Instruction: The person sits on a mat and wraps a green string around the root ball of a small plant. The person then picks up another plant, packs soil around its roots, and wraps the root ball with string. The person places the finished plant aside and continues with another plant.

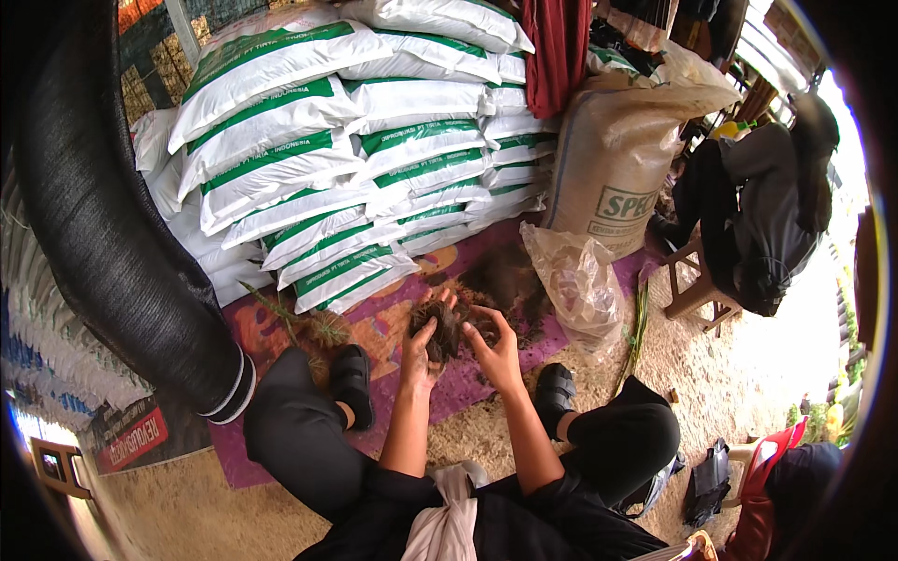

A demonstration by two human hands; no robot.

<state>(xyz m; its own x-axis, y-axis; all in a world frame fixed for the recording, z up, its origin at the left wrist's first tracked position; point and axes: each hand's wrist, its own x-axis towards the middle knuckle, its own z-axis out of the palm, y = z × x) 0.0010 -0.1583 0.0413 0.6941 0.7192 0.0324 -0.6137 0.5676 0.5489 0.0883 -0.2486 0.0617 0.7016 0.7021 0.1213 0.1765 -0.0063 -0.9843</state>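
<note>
A dark brown clump of fibre or soil (436,329) lies in my left hand (418,352), palm turned up, fingers under it and thumb pressed on its near side. Against its right side, my right hand (499,357) is curled with thumb and fingers around loose dark material; where its fingertips meet the clump is partly hidden. Beyond my hands a heap of dark soil (510,280) spreads over a purple patterned mat (468,399). Left of my hands, beside my left foot, a spiky green plant (323,327) rests with brown fibre about its base.
Stacked white-and-green sacks (323,173) rise at the far side. Right of them stand a large tan sack (608,159) and a clear plastic bag (585,290). Long green leaves (640,323) lie nearby. A person in black (762,206) sits on a stool (695,285). A black roll (112,206) leans at left.
</note>
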